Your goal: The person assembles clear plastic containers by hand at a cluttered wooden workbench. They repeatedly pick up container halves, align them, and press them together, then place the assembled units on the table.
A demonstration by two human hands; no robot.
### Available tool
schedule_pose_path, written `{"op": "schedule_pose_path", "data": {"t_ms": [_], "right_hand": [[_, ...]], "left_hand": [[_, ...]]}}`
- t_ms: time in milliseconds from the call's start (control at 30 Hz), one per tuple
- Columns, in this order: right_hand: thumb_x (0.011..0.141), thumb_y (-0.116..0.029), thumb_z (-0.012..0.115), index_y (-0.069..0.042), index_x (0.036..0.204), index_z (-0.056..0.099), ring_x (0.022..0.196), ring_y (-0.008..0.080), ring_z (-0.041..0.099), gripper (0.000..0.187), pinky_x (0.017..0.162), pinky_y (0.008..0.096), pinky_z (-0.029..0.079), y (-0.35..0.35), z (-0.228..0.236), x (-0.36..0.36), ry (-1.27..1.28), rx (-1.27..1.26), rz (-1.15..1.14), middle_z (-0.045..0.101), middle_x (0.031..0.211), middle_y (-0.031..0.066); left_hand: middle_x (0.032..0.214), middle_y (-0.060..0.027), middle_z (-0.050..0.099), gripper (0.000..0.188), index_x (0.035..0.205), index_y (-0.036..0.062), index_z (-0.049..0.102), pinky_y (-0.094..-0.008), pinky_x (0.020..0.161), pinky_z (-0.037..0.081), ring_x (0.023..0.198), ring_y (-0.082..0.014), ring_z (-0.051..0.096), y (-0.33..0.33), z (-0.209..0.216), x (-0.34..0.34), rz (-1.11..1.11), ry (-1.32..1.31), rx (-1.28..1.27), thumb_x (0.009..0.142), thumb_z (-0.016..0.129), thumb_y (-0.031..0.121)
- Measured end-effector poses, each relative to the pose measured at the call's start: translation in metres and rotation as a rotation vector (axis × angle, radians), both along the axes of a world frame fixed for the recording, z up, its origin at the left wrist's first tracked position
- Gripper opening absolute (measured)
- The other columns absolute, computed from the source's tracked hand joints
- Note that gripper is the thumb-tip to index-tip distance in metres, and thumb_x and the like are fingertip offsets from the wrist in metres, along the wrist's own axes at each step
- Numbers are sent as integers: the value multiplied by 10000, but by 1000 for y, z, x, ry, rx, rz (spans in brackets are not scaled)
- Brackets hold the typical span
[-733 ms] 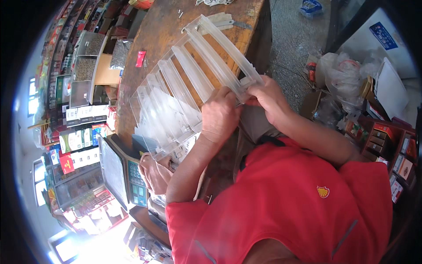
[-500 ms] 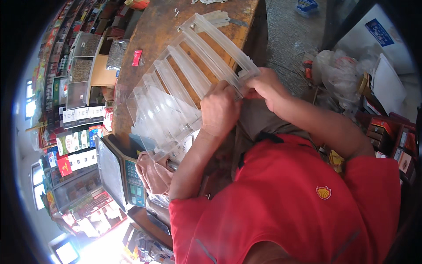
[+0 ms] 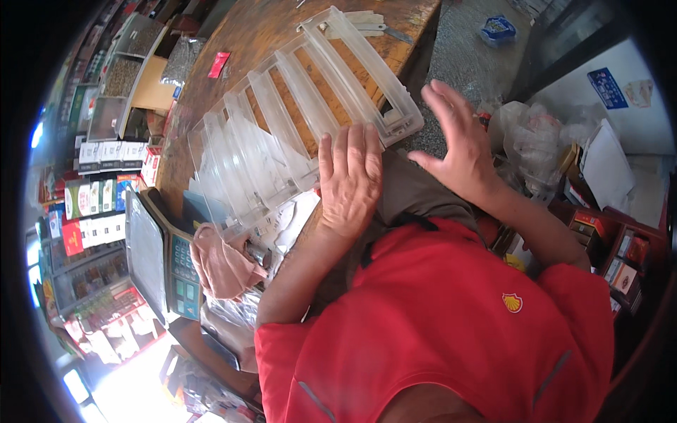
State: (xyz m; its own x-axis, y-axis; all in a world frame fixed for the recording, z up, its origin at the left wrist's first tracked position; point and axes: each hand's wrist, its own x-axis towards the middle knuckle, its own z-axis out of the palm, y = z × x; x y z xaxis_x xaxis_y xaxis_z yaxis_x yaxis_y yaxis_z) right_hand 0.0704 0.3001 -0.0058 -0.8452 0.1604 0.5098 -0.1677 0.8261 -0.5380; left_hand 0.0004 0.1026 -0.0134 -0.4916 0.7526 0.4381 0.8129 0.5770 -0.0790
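Note:
A clear plastic rack (image 3: 310, 106) with several long slanted compartments lies on the worn wooden table (image 3: 261, 35). My left hand (image 3: 350, 176) rests flat at the rack's near edge, its fingers stretched out over the rim. Off the rack's right end, my right hand (image 3: 462, 144) is lifted in the air, thumb and fingers spread, holding nothing. Milky plastic sheets (image 3: 240, 166) sit in the rack's left compartments.
At the left stand a weighing scale (image 3: 185, 275) and a pink cloth (image 3: 222, 261). A small red packet (image 3: 219, 65) lies on the table. Plastic bags (image 3: 532, 141) and boxes (image 3: 624, 271) crowd the right side. Shelves of packaged goods (image 3: 95, 204) line the far left.
My right hand has let go of the rack's right corner and moved up and right, opening. The fingers of my left hand have straightened from a curled grip to lie flat.

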Motion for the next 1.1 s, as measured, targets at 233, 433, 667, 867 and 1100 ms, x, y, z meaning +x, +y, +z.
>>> {"op": "schedule_pose_path", "data": {"t_ms": [233,433,667,867,1100], "right_hand": [[848,-164,596,-94,1293,567,1366,330,388,451,1114,494,368,-6,3,-41,244,702,162,441,1433,151],[849,-154,621,-74,1208,609,1265,296,508,367,1061,444,434,1,71,-84,582,762,245,484,1395,137],[821,-145,627,-60,1058,653,1031,241,600,253,887,353,495,-7,129,-111,687,818,222,583,1163,75],[755,-126,705,-58,925,575,870,262,626,224,776,380,468,-17,151,-144,437,781,254,600,908,98],[702,-210,813,-22,887,617,783,321,676,328,737,443,530,-24,197,-182,226,808,267,657,804,136]], "left_hand": [[1025,-124,563,475,1268,-27,496,-405,886,442,905,-252,564,3,-1,-24,-17,132,0,835,583,147],[1173,-176,525,656,1294,-4,451,-428,841,481,970,-353,574,-5,76,-41,-41,69,176,692,697,78],[1193,-160,535,555,1180,40,484,-428,862,506,1073,-378,567,-22,141,-70,-25,-55,277,665,689,56],[1251,-174,526,529,1140,29,494,-427,874,509,1091,-384,565,-24,144,-96,-73,155,252,681,739,122],[1133,-145,575,699,1185,20,496,-424,880,503,1076,-351,581,-14,161,-138,81,278,197,644,845,292]]}}
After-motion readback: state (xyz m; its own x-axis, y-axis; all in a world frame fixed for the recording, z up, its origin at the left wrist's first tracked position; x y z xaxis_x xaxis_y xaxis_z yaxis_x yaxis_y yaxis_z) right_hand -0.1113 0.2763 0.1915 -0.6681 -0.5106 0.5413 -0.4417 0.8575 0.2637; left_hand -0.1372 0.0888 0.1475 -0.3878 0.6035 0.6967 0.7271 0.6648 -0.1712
